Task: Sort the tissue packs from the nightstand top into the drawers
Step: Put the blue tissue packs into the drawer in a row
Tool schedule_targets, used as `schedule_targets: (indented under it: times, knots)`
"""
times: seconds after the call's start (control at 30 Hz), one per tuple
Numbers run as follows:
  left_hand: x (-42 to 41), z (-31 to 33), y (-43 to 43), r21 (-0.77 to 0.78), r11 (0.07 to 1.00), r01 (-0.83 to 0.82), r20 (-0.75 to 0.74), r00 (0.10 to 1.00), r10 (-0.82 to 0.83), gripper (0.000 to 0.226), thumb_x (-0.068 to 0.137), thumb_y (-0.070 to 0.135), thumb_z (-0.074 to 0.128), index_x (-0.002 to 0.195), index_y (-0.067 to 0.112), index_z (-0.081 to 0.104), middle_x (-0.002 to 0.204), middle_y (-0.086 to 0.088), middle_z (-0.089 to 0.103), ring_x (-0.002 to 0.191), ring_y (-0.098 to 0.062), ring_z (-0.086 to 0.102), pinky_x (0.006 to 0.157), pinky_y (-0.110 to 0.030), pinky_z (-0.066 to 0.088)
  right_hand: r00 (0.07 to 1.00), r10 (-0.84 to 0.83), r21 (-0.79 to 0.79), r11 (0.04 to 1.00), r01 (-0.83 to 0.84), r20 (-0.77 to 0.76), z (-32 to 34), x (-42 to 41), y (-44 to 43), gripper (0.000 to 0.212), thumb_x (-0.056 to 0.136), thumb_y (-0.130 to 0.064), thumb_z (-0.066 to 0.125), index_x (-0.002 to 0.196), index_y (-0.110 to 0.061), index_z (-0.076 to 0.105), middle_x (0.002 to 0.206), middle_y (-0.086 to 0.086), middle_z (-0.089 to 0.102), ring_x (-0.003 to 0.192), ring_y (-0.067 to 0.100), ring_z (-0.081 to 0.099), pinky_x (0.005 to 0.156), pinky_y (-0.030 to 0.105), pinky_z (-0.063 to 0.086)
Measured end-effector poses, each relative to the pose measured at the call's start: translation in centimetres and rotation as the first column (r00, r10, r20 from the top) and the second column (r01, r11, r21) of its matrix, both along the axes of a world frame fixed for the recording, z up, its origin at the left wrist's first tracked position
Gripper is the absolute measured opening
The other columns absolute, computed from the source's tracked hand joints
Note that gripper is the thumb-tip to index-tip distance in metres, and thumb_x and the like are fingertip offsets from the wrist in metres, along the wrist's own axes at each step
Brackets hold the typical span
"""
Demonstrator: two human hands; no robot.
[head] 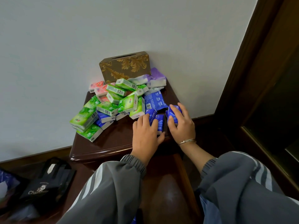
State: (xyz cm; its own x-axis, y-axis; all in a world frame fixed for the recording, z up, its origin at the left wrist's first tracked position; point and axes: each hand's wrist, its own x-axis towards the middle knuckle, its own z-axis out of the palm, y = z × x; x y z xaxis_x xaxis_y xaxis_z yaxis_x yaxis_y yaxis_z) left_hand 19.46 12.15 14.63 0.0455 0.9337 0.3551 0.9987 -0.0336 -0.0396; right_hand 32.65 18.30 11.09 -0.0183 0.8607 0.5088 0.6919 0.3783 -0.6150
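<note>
Where your grey striped sleeves (pixel 113 183) come in from the bottom of the view, a black bag (pixel 48 183) sits on the floor to your left.

Just past the cuffs, both hands are at the front right corner of the dark wooden nightstand (pixel 113 139). Your left hand (pixel 146 133) lies palm down over blue packs (pixel 160 122). Its fingers are laid across their tops and its thumb is against the near end of one. Whether it grips them or only presses on them cannot be told.

Just beside it, your right hand (pixel 182 125), with a thin bracelet (pixel 187 141) at the wrist, has its fingers and thumb curled round a single blue pack (pixel 173 113).

Behind your hands the other tissue packs lie heaped on the nightstand top. Green packs (pixel 127 104) fill the middle and left, some tilted on others. A flat blue pouch (pixel 153 100) lies to their right.

Further back, pink packs (pixel 100 90) are at the left and purple packs (pixel 157 76) at the right. A brown tissue box (pixel 124 67) with gold leaf patterning stands behind the heap, against the pale wall (pixel 64 38).
</note>
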Motion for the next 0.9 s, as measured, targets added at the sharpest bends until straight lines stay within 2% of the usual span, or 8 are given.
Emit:
schedule_targets:
  times: [0.07, 0.17, 0.3, 0.43, 0.57, 0.67, 0.8, 0.9]
  knots:
    - [0.1, 0.4, -0.1, -0.017, 1.000, -0.004, 0.059, 0.998, 0.005, 0.049, 0.075, 0.041, 0.065, 0.111, 0.009, 0.061, 0.118, -0.017, 0.057, 0.107, -0.034, 0.057, 0.084, -0.041, 0.047, 1.000, -0.007, -0.002, 1.000, 0.007, 0.007, 0.1, 0.0, -0.1, 0.044, 0.088, -0.031, 0.046, 0.128, -0.015, 0.058, 0.138, 0.013, 0.049, 0.118, 0.026, 0.056, 0.083, 0.033, 0.050]
    - [0.1, 0.9, -0.1, -0.073, 0.997, -0.031, 0.089, 0.995, 0.038, 0.065, 0.078, 0.040, 0.052, 0.134, 0.009, 0.043, 0.123, -0.015, 0.048, 0.108, -0.032, 0.052, 0.086, -0.038, 0.044, 1.000, -0.018, -0.006, 1.000, 0.018, 0.009, 0.3, 0.0, -0.1, 0.044, 0.087, -0.030, 0.047, 0.128, -0.017, 0.058, 0.138, 0.013, 0.048, 0.118, 0.027, 0.056, 0.083, 0.036, 0.051]
    - [0.9, 1.0, 0.0, -0.162, 0.980, -0.116, 0.036, 0.992, 0.123, 0.079, 0.078, 0.048, 0.047, 0.145, 0.012, 0.028, 0.134, -0.019, 0.038, 0.116, -0.036, 0.043, 0.093, -0.041, 0.039, 1.000, -0.011, -0.021, 1.000, 0.012, 0.014, 0.2, 0.0, 0.0, 0.045, 0.088, -0.032, 0.044, 0.129, -0.018, 0.056, 0.140, 0.011, 0.047, 0.120, 0.025, 0.053, 0.084, 0.032, 0.048]
    - [1.3, 1.0, 0.4, -0.174, 0.969, -0.176, -0.028, 0.984, 0.174, 0.078, 0.085, 0.061, 0.047, 0.145, 0.016, 0.027, 0.134, -0.019, 0.038, 0.116, -0.035, 0.042, 0.092, -0.042, 0.038, 0.999, 0.045, -0.059, 0.997, -0.045, 0.011, 0.1, 0.3, 0.1, 0.047, 0.090, -0.036, 0.038, 0.134, -0.021, 0.051, 0.143, 0.007, 0.043, 0.125, 0.020, 0.048, 0.086, 0.029, 0.047]
    - [1.2, 1.6, 0.7, -0.188, 0.971, -0.151, -0.020, 0.989, 0.150, 0.081, 0.085, 0.051, 0.054, 0.147, 0.011, 0.021, 0.131, -0.018, 0.040, 0.116, -0.033, 0.044, 0.091, -0.040, 0.042, 0.997, 0.075, -0.089, 0.993, -0.074, 0.008, 0.4, 0.8, 0.3, 0.048, 0.091, -0.035, 0.036, 0.134, -0.022, 0.050, 0.144, 0.005, 0.041, 0.126, 0.019, 0.046, 0.088, 0.027, 0.042]
    - [0.7, 2.2, 0.6, -0.209, 0.968, -0.141, 0.031, 0.988, 0.151, 0.089, 0.076, 0.045, 0.066, 0.144, 0.005, 0.024, 0.128, -0.014, 0.042, 0.115, -0.031, 0.046, 0.089, -0.037, 0.044, 0.994, 0.109, -0.122, 0.987, -0.108, -0.001, 0.8, 0.9, 0.4, 0.044, 0.095, -0.031, 0.034, 0.135, -0.021, 0.048, 0.145, 0.004, 0.038, 0.127, 0.016, 0.043, 0.088, 0.023, 0.038]
    - [0.3, 1.9, 0.1, -0.213, 0.967, -0.141, 0.156, 0.972, 0.176, 0.069, 0.072, 0.039, 0.070, 0.125, 0.007, 0.040, 0.125, -0.010, 0.040, 0.117, -0.029, 0.041, 0.090, -0.038, 0.043, 0.977, 0.174, -0.240, 0.950, -0.199, -0.122, 2.0, 1.3, 0.4, 0.038, 0.101, -0.019, 0.033, 0.134, -0.017, 0.050, 0.147, 0.003, 0.035, 0.128, 0.012, 0.039, 0.092, 0.018, 0.033]
    - [0.0, 1.4, -0.1, -0.191, 0.973, -0.130, 0.211, 0.963, 0.170, 0.066, 0.072, 0.039, 0.069, 0.123, 0.009, 0.042, 0.124, -0.010, 0.039, 0.117, -0.030, 0.038, 0.094, -0.037, 0.041, 0.955, 0.240, -0.371, 0.882, -0.290, -0.174, 3.6, 1.7, 0.8, 0.042, 0.098, -0.017, 0.042, 0.140, -0.018, 0.041, 0.153, 0.002, 0.025, 0.138, 0.012, 0.027, 0.104, 0.017, 0.024]
